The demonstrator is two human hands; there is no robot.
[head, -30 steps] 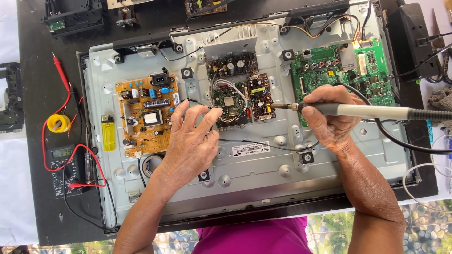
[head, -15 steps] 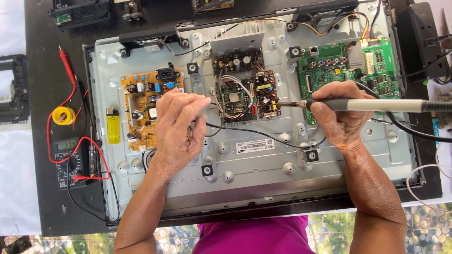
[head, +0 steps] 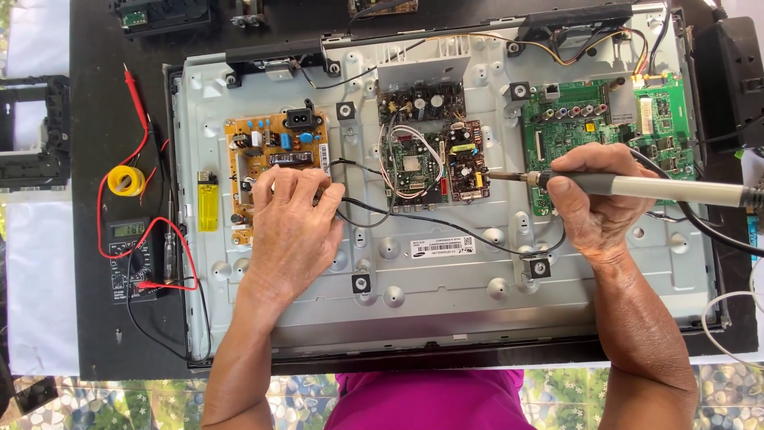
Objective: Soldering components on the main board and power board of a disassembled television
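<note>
Black bench, opened TV chassis (head: 446, 295); right hand (head: 597, 203) grips iron (head: 637, 187) at centre board (head: 430, 163), joint unfinished; left hand (head: 290, 227) flat, empty, on orange board (head: 270, 151).

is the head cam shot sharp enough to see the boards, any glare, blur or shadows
Head view: even daylight, sharp across the frame; the orange-brown board and green board read clearly. No motion blur on the left hand or right hand holding the soldering iron. Mild sheen on the metal chassis; only soft shadows under the hands.
</note>
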